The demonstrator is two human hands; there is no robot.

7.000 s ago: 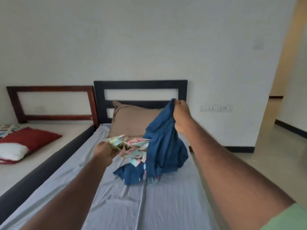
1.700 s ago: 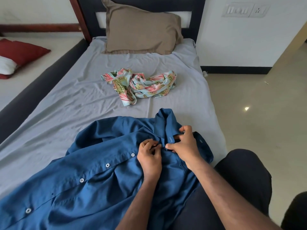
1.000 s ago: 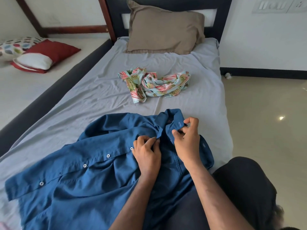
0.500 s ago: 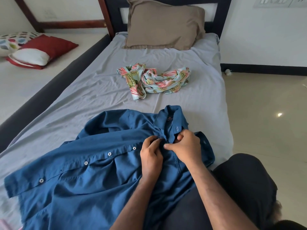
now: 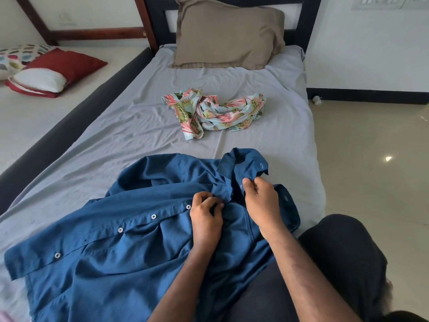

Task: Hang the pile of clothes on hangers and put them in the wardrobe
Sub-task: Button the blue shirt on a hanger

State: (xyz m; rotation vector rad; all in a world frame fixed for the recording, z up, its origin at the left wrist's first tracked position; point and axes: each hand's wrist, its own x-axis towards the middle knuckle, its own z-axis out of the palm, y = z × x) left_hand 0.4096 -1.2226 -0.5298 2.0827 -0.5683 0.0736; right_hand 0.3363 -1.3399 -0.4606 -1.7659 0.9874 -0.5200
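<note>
Head view. The blue button-up shirt lies spread on the grey-sheeted bed, its collar toward the tan pillow and its row of white buttons running away from the hands toward the near left corner. Half a second ago both hands met at one spot just below the collar, thumb and fingertips together. Now they have drawn slightly apart. The right hand has lifted toward the collar, and its grip pinches the buttonhole edge of the placket between thumb and curled fingers. The left hand has settled on the button side, fingers curled and pinching the cloth beside the topmost visible button.

This reads as work on the top button, though whether it is fastened or open I cannot tell, since the hands cover it. The other buttons down the front stand unfastened.

The floral shirt stays crumpled in the same place, between the blue shirt and the pillow, touching neither. No hanger and no wardrobe show, so the hanging itself has not begun: one garment is being readied, the other waits.
</note>
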